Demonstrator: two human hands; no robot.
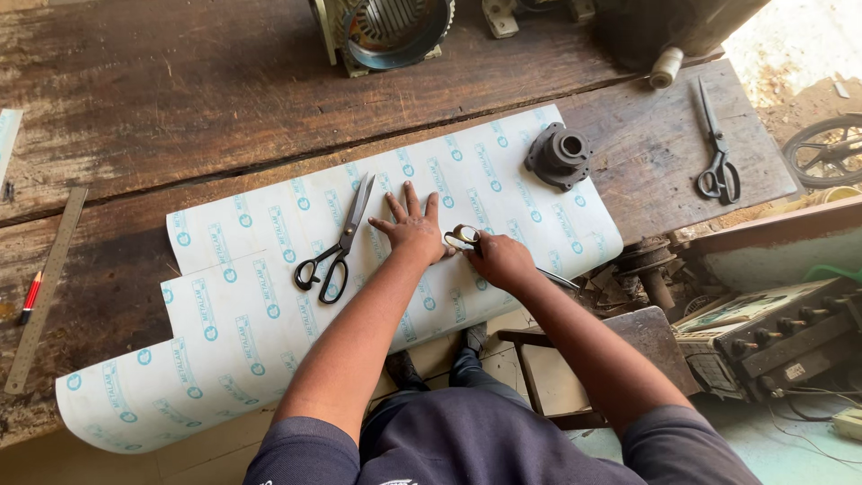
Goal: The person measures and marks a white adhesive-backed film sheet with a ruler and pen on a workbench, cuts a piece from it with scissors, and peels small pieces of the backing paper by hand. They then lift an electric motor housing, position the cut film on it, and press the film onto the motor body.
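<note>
Left hand (411, 226) lies flat, open, on the printed sheet (269, 296); right hand (499, 260) grips scissors (467, 237) beside it, which may nick fingers.

we see even, soft daylight over the wooden workbench (180, 99); the ground at upper right is washed out. shadows under the scissors (334, 247) are faint. the white sheet (269, 305) is bright without glare. focus is sharp; the edges bow slightly.
</note>
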